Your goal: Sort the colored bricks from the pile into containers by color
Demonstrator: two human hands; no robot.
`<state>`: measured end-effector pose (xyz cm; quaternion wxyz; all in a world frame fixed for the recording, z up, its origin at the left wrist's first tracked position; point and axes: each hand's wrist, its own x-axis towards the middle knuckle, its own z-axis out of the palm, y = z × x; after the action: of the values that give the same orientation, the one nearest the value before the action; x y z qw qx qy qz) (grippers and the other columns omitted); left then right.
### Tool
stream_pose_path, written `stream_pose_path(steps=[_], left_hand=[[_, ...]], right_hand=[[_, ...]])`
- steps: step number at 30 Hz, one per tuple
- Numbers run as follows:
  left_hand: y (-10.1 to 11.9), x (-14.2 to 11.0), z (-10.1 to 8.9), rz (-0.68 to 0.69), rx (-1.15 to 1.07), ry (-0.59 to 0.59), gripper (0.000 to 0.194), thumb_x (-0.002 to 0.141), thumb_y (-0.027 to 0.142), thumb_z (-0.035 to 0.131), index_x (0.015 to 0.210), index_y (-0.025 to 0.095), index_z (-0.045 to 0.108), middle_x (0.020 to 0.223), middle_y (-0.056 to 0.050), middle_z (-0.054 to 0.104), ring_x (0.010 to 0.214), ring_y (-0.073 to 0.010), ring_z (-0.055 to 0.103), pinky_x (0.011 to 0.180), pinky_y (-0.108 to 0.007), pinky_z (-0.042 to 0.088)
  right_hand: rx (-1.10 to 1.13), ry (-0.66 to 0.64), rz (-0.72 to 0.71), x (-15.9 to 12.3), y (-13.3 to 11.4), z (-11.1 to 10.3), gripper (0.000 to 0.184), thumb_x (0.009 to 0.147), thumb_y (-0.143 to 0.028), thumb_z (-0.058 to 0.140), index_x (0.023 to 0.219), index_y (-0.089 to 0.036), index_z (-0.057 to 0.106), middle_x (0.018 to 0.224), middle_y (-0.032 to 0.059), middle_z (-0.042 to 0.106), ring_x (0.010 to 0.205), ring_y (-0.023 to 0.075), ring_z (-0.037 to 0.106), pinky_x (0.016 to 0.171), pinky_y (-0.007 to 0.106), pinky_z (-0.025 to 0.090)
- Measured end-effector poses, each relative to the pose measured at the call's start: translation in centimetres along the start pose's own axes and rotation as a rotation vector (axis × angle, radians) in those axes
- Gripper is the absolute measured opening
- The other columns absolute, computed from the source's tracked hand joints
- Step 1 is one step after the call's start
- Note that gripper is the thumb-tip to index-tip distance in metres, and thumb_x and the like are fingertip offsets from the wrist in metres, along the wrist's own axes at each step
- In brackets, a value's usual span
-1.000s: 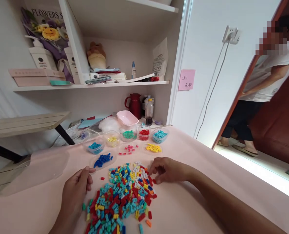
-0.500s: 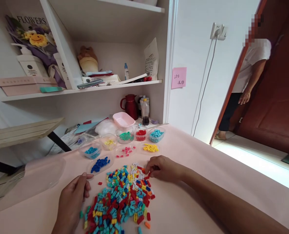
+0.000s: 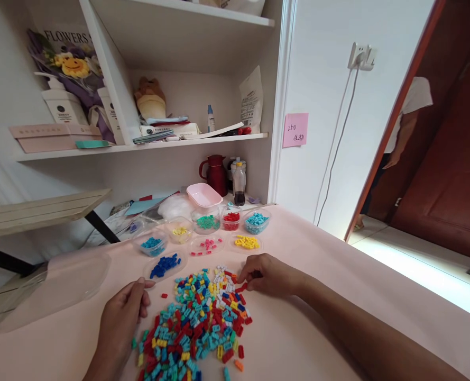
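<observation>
A loose pile of small toy building bricks (image 3: 203,323) in many colours spreads over the pink tabletop (image 3: 306,338). To its left rests my left hand (image 3: 126,312), fingers curled and thumb against the index finger; whatever it may hold is hidden. My right hand (image 3: 268,275) reaches in to the pile's upper right edge. Its fingers are bent down and close together beside white and red bricks, and I cannot make out what lies between the fingertips. One red brick (image 3: 164,296) lies apart between my left hand and the pile.
Beyond the pile stand clear tubs and trays of sorted bricks: dark blue (image 3: 165,265), yellow (image 3: 246,242), red (image 3: 231,218), light blue (image 3: 256,221) and others. A pink basin (image 3: 203,197), red jug (image 3: 215,177) and bottle (image 3: 239,185) stand behind. A person (image 3: 405,116) is in the doorway.
The view has shifted slightly, so everything sits a little further right. The person in the doorway has moved further behind the door frame. Both hands stay nearly where they were.
</observation>
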<state>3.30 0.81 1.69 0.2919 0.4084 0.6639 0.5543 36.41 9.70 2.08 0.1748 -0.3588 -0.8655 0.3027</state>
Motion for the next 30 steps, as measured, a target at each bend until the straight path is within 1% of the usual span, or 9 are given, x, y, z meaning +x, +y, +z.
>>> stream_pose_path(steps=[5, 8, 11, 16, 19, 22, 26, 30], left_hand=[[0.1, -0.2, 0.1, -0.011, 0.010, 0.016, 0.048, 0.068, 0.061, 0.060, 0.085, 0.017, 0.067, 0.054, 0.005, 0.050, 0.047, -0.0108, 0.044, 0.043, -0.022, 0.031], [0.1, -0.1, 0.1, -0.002, 0.019, 0.007, 0.047, 0.072, 0.061, 0.057, 0.085, 0.017, 0.066, 0.055, 0.005, 0.051, 0.047, -0.0108, 0.044, 0.044, -0.022, 0.032], [0.1, -0.1, 0.1, 0.002, 0.026, -0.001, 0.046, 0.073, 0.060, 0.055, 0.085, 0.017, 0.066, 0.056, 0.005, 0.051, 0.047, -0.0107, 0.044, 0.044, -0.022, 0.032], [-0.1, 0.0, 0.0, 0.023, 0.029, -0.007, 0.047, 0.068, 0.059, 0.060, 0.086, 0.017, 0.067, 0.056, 0.004, 0.053, 0.047, -0.0109, 0.045, 0.044, -0.022, 0.033], [-0.2, 0.0, -0.1, 0.019, 0.030, -0.003, 0.047, 0.070, 0.060, 0.058, 0.087, 0.017, 0.068, 0.056, 0.004, 0.053, 0.048, -0.0112, 0.046, 0.045, -0.022, 0.034], [-0.2, 0.0, -0.1, 0.010, 0.033, -0.005, 0.048, 0.072, 0.060, 0.056, 0.087, 0.017, 0.067, 0.057, 0.004, 0.053, 0.048, -0.0113, 0.045, 0.044, -0.022, 0.032], [-0.3, 0.1, 0.0, 0.008, 0.028, -0.005, 0.048, 0.074, 0.061, 0.054, 0.088, 0.017, 0.067, 0.057, 0.004, 0.052, 0.048, -0.0112, 0.045, 0.045, -0.022, 0.032], [-0.5, 0.2, -0.2, 0.025, 0.053, -0.008, 0.046, 0.075, 0.060, 0.054, 0.089, 0.017, 0.067, 0.058, 0.004, 0.052, 0.049, -0.0114, 0.045, 0.045, -0.022, 0.033]], right_hand=[[0.008, 0.024, 0.006, 0.1, -0.1, 0.2, 0.017, 0.070, -0.012, 0.062, 0.080, -0.021, 0.072, 0.087, 0.0010, 0.070, 0.079, 0.0151, 0.061, 0.069, 0.022, 0.045], [0.041, 0.017, 0.038, 0.0, -0.4, 0.1, 0.016, 0.069, -0.012, 0.061, 0.080, -0.020, 0.070, 0.082, 0.0005, 0.068, 0.072, 0.0139, 0.060, 0.063, 0.021, 0.044], [0.084, 0.038, 0.072, 0.0, -0.7, 0.0, 0.016, 0.070, -0.012, 0.059, 0.081, -0.019, 0.068, 0.080, 0.0007, 0.066, 0.067, 0.0123, 0.057, 0.058, 0.020, 0.043], [0.084, 0.079, 0.092, 0.0, -0.7, 0.0, 0.014, 0.070, -0.012, 0.057, 0.080, -0.019, 0.065, 0.082, 0.0009, 0.064, 0.066, 0.0113, 0.054, 0.056, 0.019, 0.041], [0.089, 0.071, 0.100, 0.0, -0.7, 0.1, 0.013, 0.071, -0.013, 0.056, 0.079, -0.019, 0.064, 0.078, -0.0002, 0.064, 0.066, 0.0109, 0.053, 0.056, 0.019, 0.040], [0.032, 0.085, 0.116, -0.1, -0.8, 0.1, 0.012, 0.070, -0.013, 0.056, 0.077, -0.019, 0.063, 0.075, -0.0012, 0.063, 0.064, 0.0105, 0.052, 0.054, 0.019, 0.038], [-0.127, 0.141, 0.113, -0.1, -1.0, 0.0, 0.006, 0.070, -0.018, 0.059, 0.074, -0.020, 0.063, 0.077, -0.0006, 0.064, 0.065, 0.0113, 0.052, 0.054, 0.020, 0.036], [-0.168, 0.143, 0.075, -0.2, -1.1, 0.0, 0.010, 0.070, -0.016, 0.057, 0.075, -0.020, 0.065, 0.079, 0.0001, 0.065, 0.067, 0.0115, 0.053, 0.055, 0.020, 0.037]])
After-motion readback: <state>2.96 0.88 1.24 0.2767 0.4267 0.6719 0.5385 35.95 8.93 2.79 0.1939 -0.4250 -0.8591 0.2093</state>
